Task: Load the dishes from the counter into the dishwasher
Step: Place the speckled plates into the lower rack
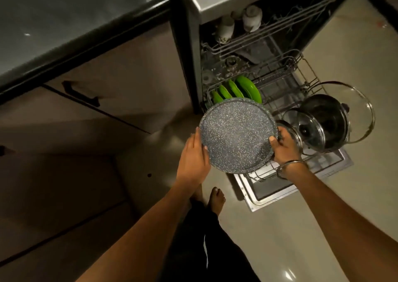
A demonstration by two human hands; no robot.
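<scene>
Head view: both hands hold the speckled pan [237, 133]; left hand [193, 154] flat-fingered, right hand [284, 146] curled round its rim.

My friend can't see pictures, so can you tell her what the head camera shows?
Two hands hold a round speckled grey pan over the pulled-out lower rack of an open dishwasher, the left hand flat on its edge and the right hand gripping the other side. Green plates stand in the rack, with a steel pot and glass lids beside them.
</scene>
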